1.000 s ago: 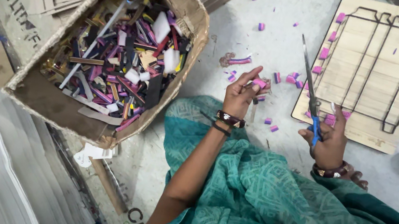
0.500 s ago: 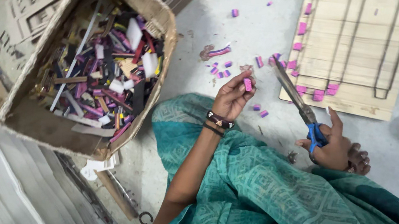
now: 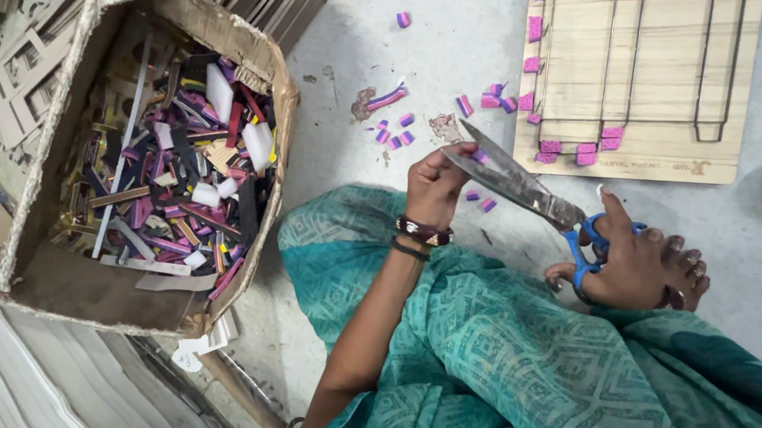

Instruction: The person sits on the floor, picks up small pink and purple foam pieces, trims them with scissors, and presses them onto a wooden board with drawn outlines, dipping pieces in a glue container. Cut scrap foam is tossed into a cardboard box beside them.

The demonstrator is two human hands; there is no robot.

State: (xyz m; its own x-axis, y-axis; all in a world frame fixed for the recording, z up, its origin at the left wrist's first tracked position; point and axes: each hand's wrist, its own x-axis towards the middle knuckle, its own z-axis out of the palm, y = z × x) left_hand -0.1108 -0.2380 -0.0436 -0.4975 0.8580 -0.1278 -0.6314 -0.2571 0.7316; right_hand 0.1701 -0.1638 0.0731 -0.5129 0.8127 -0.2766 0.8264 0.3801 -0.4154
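figure: i am watching the right hand (image 3: pixel 624 266) gripping blue-handled scissors (image 3: pixel 540 198), blades parted toward the left hand (image 3: pixel 439 184), which is closing its fingers on a small pink-purple piece (image 3: pixel 478 156) at the blade tips. cut pink pieces (image 3: pixel 585 155) are already sitting along the left and lower edges of the wooden die board (image 3: pixel 644 82); its other slits are showing bare. loose bits (image 3: pixel 405 20) are lying on the floor, and a cardboard box (image 3: pixel 163 156) of strips is standing beside her.
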